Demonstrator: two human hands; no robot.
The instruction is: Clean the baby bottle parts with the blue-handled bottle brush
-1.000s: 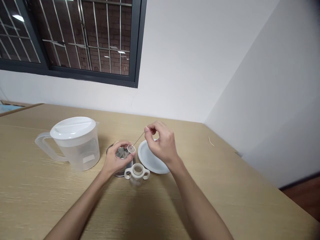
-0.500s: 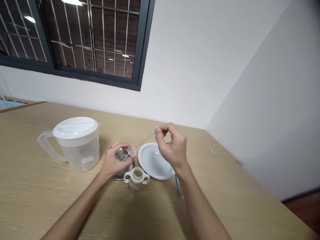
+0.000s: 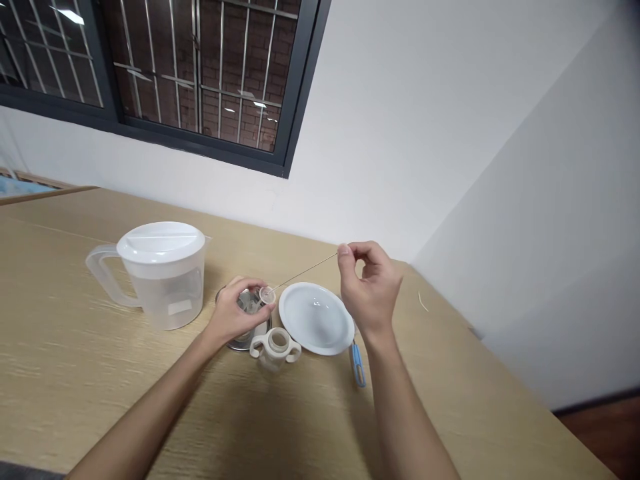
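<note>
Near left hand [image 3: 231, 319], unreadable pale label [image 3: 180, 307]

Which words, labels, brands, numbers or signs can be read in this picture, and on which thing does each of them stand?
No text can be read.
Jug: it bears a pale label, but any print there is too small or blurred.
Ring in the left hand, cup, dish: no lettering can be made out.

White-rimmed small cap [image 3: 267, 297], cream cup handles [image 3: 297, 350], pale blue bowl [image 3: 316, 319], white jug lid [image 3: 161, 243], light-brown grained table [image 3: 475, 400]
</note>
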